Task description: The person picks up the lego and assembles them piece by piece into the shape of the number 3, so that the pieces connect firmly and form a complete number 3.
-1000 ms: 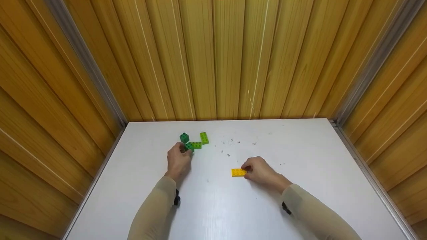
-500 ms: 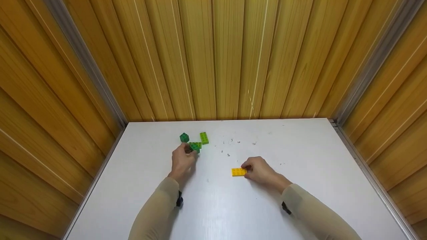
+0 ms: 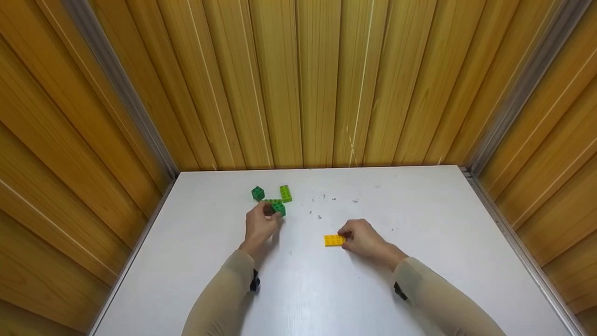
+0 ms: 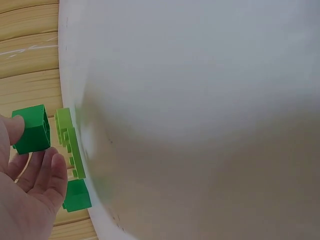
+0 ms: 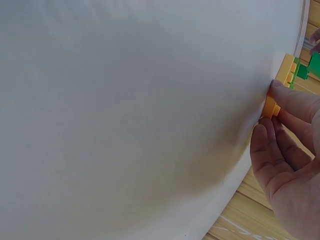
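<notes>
Between its thumb and fingers my left hand [image 3: 260, 227] pinches a dark green toy building brick [image 4: 31, 129], which the left wrist view shows raised off the table. In the head view that brick overlaps a flat lime green brick [image 3: 273, 201] lying just behind it. My right hand [image 3: 366, 239] grips the right end of a flat yellow brick [image 3: 332, 241] with studs on top, lying on the table. Thumb and fingertips cover that end of it in the right wrist view.
A second dark green brick [image 3: 258, 193] sits beyond my left hand. To its right lies another lime green brick [image 3: 285, 193]. Small dark marks dot the white table [image 3: 419, 200]. Wood-patterned walls [image 3: 317, 84] enclose its back and sides.
My left hand has moved to the right and slightly nearer me, carrying the dark green brick from beside the lime one. The right hand and yellow brick have stayed in place.
</notes>
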The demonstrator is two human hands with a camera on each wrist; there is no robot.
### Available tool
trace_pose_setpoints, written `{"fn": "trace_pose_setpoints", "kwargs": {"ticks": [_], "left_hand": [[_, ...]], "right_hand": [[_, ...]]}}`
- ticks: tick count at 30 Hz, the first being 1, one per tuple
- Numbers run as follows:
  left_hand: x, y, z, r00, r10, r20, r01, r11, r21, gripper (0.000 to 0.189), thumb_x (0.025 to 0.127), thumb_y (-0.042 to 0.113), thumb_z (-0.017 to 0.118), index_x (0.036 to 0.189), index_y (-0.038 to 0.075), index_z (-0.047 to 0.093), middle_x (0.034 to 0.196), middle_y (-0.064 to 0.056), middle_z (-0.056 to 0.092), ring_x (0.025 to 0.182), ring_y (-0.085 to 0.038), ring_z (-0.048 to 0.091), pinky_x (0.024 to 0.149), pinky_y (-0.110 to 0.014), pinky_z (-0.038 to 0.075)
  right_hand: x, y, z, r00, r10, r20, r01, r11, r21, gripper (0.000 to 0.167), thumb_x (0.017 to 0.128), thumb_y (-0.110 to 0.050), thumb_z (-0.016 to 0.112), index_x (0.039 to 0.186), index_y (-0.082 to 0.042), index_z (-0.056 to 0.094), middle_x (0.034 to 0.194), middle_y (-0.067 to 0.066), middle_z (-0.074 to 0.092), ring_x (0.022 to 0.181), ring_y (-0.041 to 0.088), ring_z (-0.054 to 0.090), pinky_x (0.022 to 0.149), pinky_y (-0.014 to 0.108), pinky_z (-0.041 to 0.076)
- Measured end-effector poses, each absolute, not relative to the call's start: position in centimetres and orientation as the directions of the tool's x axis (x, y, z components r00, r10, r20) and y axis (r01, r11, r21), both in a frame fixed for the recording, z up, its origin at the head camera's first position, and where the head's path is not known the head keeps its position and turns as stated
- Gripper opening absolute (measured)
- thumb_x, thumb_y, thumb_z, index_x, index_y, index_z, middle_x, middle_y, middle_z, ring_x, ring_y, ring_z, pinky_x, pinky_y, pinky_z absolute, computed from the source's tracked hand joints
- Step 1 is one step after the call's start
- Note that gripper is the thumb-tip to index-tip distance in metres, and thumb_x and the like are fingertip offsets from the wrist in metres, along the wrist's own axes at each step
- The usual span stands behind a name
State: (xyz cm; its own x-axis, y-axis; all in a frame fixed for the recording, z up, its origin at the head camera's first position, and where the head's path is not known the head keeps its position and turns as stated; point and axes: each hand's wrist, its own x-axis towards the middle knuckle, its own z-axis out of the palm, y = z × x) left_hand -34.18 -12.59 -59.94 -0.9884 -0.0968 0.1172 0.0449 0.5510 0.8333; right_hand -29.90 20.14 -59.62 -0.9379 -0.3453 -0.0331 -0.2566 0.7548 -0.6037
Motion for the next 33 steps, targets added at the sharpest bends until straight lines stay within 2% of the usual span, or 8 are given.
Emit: {"fn": "trace_pose_setpoints", "kwargs": {"ticks": [5,13,24,33], "left_hand": [[-34.1,-11.9,-59.7,-0.99,-0.082,0.118,0.055,0.545,0.837,0.033,0.105,0.013,0.079,0.136,0.011,0.071,0.125,-0.007,0.079,0.117,-0.024,0.075,0.103,-0.044,0.065],[-33.8,-10.8,-59.5,-0.99,-0.067,0.127,0.069,0.555,0.829,0.036,0.104,0.015,0.08,0.138,0.009,0.07,0.128,-0.009,0.079,0.12,-0.026,0.075,0.104,-0.044,0.065],[-33.2,-10.1,-59.6,-0.985,-0.005,0.175,0.145,0.532,0.834,0.035,0.103,0.012,0.079,0.137,0.005,0.071,0.124,-0.012,0.08,0.116,-0.027,0.076,0.1,-0.044,0.066],[-32.9,-9.2,-59.4,-0.98,0.029,0.199,0.184,0.529,0.829,0.034,0.104,0.013,0.079,0.137,0.004,0.073,0.125,-0.014,0.08,0.115,-0.03,0.077,0.098,-0.045,0.066]], "right_hand": [[-29.8,20.1,-59.4,-0.939,-0.343,-0.026,-0.256,0.746,-0.615,0.031,0.092,-0.002,0.088,0.122,-0.005,0.085,0.11,0.003,0.078,0.098,0.015,0.065,0.093,0.038,0.06],[-29.8,19.9,-59.5,-0.944,-0.326,-0.044,-0.229,0.748,-0.623,0.031,0.092,-0.002,0.088,0.123,-0.006,0.085,0.111,0.002,0.077,0.097,0.015,0.064,0.094,0.04,0.061],[-30.0,20.2,-59.7,-0.934,-0.356,0.0,-0.284,0.744,-0.604,0.03,0.09,-0.001,0.087,0.12,-0.003,0.085,0.107,0.004,0.078,0.096,0.014,0.066,0.089,0.034,0.059],[-29.9,20.0,-59.5,-0.944,-0.328,-0.03,-0.245,0.759,-0.603,0.029,0.093,-0.002,0.087,0.122,-0.004,0.084,0.109,0.004,0.078,0.098,0.016,0.067,0.096,0.044,0.063]]}}
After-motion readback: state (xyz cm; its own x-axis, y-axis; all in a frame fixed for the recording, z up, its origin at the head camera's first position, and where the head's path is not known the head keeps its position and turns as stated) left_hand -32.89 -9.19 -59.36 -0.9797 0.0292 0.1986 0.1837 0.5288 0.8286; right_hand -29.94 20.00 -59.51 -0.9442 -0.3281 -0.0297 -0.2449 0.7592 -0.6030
